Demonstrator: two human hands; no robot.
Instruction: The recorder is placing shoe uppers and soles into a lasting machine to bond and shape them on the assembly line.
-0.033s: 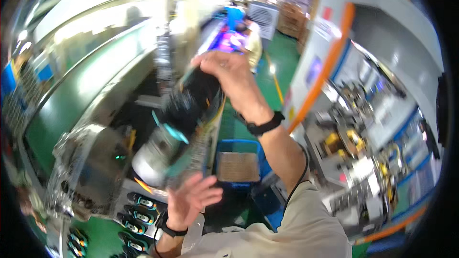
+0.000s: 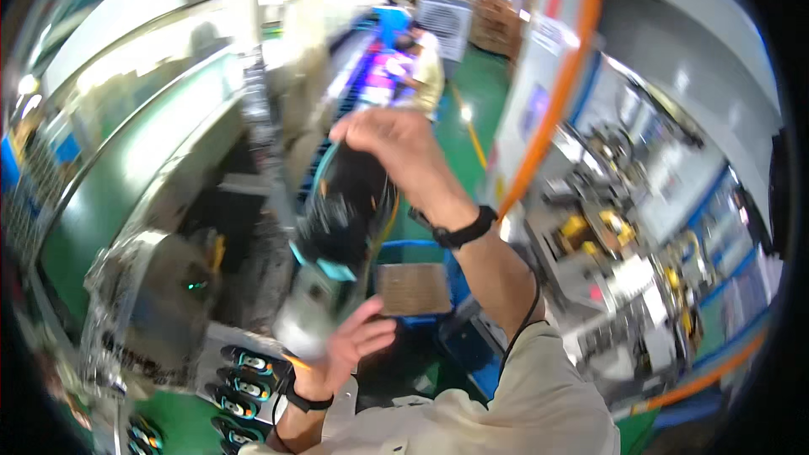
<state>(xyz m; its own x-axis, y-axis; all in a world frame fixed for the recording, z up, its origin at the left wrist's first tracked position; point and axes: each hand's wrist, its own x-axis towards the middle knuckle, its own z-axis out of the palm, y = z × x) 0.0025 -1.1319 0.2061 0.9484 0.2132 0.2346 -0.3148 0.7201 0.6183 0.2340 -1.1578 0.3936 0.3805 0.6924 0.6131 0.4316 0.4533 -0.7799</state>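
A black shoe upper with teal trim (image 2: 344, 211) hangs tilted in front of me, with a smooth grey shoe last (image 2: 305, 324) showing at its lower end. My right hand (image 2: 392, 147) is closed over the upper end of the shoe. Close to the last, my left hand (image 2: 345, 352) has its fingers spread and holds nothing; whether it touches the last I cannot tell. Motion blurs the shoe and the last.
Several black shoes (image 2: 244, 388) sit on a rack at lower left. Left of me stands a foil-wrapped machine (image 2: 152, 303) beside a conveyor. Beyond the shoe is a blue crate with cardboard (image 2: 413, 288). An orange-edged machine (image 2: 581, 76) stands right; a person (image 2: 428, 72) works further off.
The shoe's lower end, with the last, has swung right toward my left hand. My right hand keeps its hold, and the view has shifted slightly.
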